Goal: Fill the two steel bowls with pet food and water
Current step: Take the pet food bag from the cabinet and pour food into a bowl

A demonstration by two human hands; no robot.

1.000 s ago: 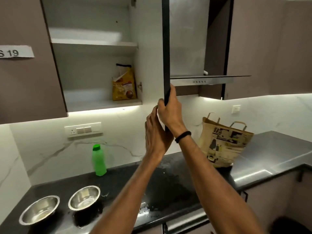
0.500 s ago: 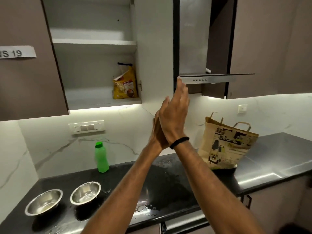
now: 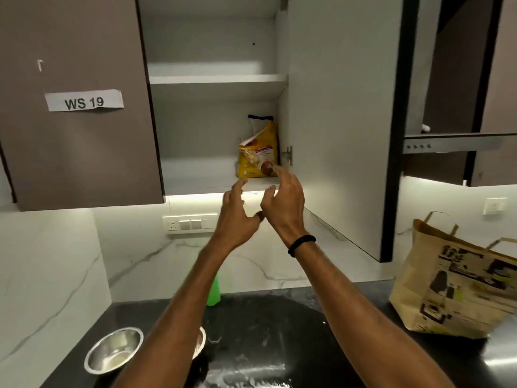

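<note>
A yellow pet food bag [image 3: 258, 152] stands on the lower shelf of the open wall cabinet [image 3: 215, 79], against its right side. My left hand [image 3: 237, 217] and my right hand [image 3: 282, 203] are raised just below and in front of the bag, fingers spread and loosely curved, holding nothing. One steel bowl [image 3: 113, 350] sits on the black counter at lower left. The second steel bowl [image 3: 201, 343] is mostly hidden behind my left forearm. A green water bottle [image 3: 214, 292] stands at the back of the counter, partly covered by the same arm.
The cabinet door [image 3: 338, 121] hangs open to the right of my hands. A closed door labelled WS 19 [image 3: 84, 102] is on the left. A printed paper bag [image 3: 458, 284] stands on the counter [image 3: 279, 331] at right. A switch panel [image 3: 190, 224] is on the marble wall.
Both hands have left the cabinet door's edge and moved left and up toward the pet food bag. The door now stands fully open. The view has shifted left and closer to the cabinet.
</note>
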